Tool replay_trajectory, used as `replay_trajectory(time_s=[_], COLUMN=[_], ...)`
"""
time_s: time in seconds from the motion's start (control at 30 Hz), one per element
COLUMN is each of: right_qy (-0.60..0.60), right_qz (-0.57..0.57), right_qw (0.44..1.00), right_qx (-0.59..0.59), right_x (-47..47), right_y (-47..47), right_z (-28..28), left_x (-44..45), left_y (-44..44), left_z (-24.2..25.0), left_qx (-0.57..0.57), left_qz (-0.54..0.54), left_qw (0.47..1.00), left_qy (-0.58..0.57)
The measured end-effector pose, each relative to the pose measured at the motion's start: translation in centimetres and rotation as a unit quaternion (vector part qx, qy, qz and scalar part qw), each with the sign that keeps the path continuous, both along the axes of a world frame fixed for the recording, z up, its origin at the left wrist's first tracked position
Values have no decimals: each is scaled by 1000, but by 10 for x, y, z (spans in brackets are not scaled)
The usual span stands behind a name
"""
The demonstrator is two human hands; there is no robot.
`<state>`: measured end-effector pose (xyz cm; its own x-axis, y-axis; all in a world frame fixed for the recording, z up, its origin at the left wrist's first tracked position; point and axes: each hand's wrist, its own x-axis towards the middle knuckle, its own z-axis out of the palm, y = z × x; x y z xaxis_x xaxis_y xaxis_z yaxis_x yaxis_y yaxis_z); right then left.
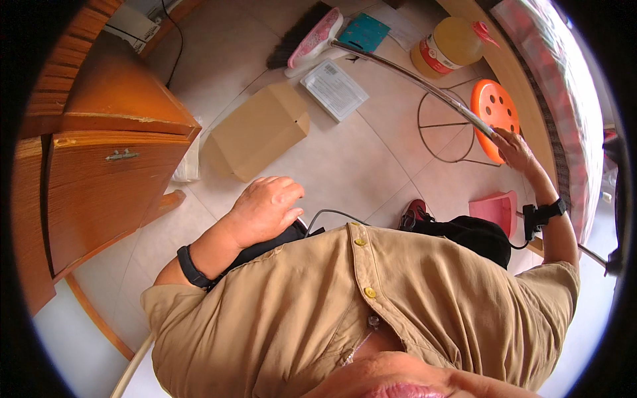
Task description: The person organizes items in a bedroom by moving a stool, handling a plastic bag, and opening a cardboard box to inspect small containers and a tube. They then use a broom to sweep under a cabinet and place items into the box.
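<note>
My right hand (515, 151) is closed around the metal handle of a broom (423, 84), beside an orange round stool seat. The handle slants up and left to the broom's pink and white head, whose dark bristles lie on the tiled floor. My left hand (268, 209) is held over my dark trousers, loosely curled with the thumb apart from the fingers; its palm is hidden, and nothing shows between thumb and fingers. Beyond it lies a brown cardboard box (259, 132). Next to the broom head are a white printed box (334, 89) and a teal patterned item (364, 33).
A wooden cabinet (114, 199) stands at the left, a white bag (189, 161) beside it. At the right are a large jug of yellow liquid (445, 47), the orange stool (495, 119) with metal rings, a pink dustpan (497, 211) and a bed edge. A cable loops near my legs.
</note>
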<state>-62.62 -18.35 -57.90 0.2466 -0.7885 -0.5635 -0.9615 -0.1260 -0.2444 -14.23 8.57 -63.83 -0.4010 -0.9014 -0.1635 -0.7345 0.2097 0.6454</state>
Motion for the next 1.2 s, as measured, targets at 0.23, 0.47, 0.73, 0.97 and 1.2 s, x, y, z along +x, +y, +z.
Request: replay_trajectory(time_s=[0.23, 0.47, 0.73, 0.97, 1.2], right_qy=[-46, -83, -86, -88, -115], right_qz=[29, 42, 100, 195, 389], right_qw=[997, 994, 991, 977, 912], right_qx=[-64, -56, -5, 18, 56], right_x=[-17, -27, -54, -18, 47], right_y=[5, 4, 7, 18, 13], right_z=[-9, -12, -24, -9, -36], left_x=[-9, -6, -15, -28, -38], left_y=[-6, -2, 3, 18, 20], left_z=[2, 0, 5, 14, 26], left_qx=[-5, -28, -23, -26, 6], left_qz=[15, 26, 38, 0, -48], left_qw=[1000, 999, 999, 1000, 999], left_qy=[11, 4, 5, 12, 3])
